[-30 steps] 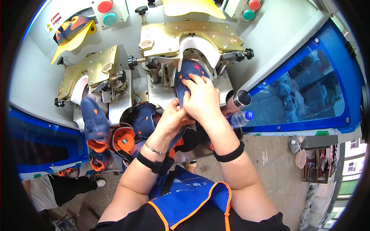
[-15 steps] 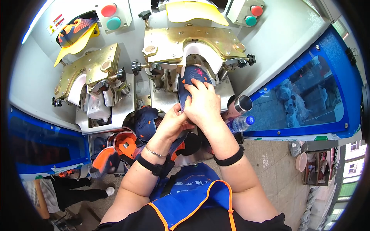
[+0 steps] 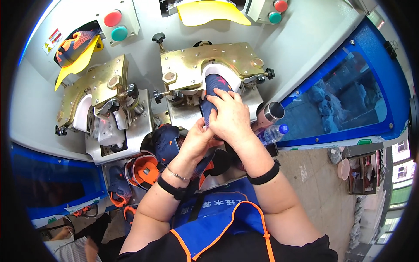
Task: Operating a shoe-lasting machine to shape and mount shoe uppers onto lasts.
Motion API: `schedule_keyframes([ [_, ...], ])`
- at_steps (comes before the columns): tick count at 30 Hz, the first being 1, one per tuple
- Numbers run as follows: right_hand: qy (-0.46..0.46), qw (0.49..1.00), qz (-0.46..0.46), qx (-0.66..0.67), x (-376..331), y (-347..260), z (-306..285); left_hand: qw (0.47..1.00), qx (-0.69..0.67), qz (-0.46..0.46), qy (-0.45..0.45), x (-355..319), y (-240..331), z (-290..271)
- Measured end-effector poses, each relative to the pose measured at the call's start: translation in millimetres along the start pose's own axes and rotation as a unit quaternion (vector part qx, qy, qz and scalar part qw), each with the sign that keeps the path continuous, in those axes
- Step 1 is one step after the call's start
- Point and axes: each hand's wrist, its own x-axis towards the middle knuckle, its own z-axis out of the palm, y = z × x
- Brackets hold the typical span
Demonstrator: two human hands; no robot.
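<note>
A navy shoe upper (image 3: pixel 214 84) with a small pink mark sits toe-first in the right-hand press station. A curved white pad (image 3: pixel 233 74) under the brass clamp plate (image 3: pixel 217 57) wraps round its toe. My right hand (image 3: pixel 231 114) lies over the top of the upper, fingers bent down onto it and gripping it. Close beside it, my left hand (image 3: pixel 197 140) pinches the upper's near end between thumb and fingers. My hands cover most of that near end.
A second brass station (image 3: pixel 98 87) with a white-covered mould (image 3: pixel 110 131) stands at left. Below are several navy-and-orange shoes (image 3: pixel 118 187). A tumbler (image 3: pixel 271 113) and water bottle (image 3: pixel 274 133) flank my right hand. Red button (image 3: pixel 112 18) and green button (image 3: pixel 119 33) are above. A person (image 3: pixel 72 249) is lower left.
The right clamp plate has come down, and its white pad now closes round the upper's toe. Both hands keep their hold. My view has shifted slightly. At lower left, a shoe and the person have moved.
</note>
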Motion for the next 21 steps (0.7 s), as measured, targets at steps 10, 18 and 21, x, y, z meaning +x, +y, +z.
schedule_keyframes([
  [10, -0.008, 0.999, -0.015, -0.029, 1.7, 1.3, -7.0, 1.000, 0.003, 0.005, 0.005, -2.0, -1.2, 2.6],
  [18, -0.017, 0.999, -0.026, -0.032, 3.0, 0.2, -11.6, 1.000, -0.004, 0.009, 0.011, -1.0, -5.7, 2.6],
  [21, -0.014, 0.999, -0.031, -0.036, 2.6, 0.8, -10.3, 1.000, -0.008, 0.014, 0.012, -2.2, -7.1, 3.7],
])
